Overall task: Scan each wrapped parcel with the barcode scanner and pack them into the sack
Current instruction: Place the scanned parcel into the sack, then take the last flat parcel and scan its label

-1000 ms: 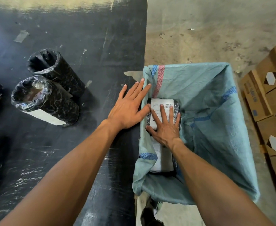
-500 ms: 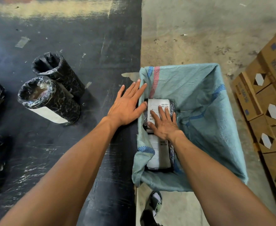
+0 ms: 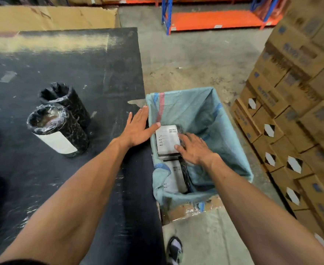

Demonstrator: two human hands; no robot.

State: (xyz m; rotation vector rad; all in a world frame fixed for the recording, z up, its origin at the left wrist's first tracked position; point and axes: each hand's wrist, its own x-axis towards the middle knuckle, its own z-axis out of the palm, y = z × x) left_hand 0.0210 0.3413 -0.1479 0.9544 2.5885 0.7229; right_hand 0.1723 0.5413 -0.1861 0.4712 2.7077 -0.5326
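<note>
Two wrapped parcels [image 3: 168, 139] lie inside the blue sack [image 3: 199, 111] beside the black surface [image 3: 61, 64], right hand [image 3: 193, 148] flat with fingers spread on the upper one, left hand [image 3: 138, 129] open, palm down on the surface edge, thumb touching the sack rim.

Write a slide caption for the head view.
Right hand presses a labelled parcel into the blue sack.
</note>
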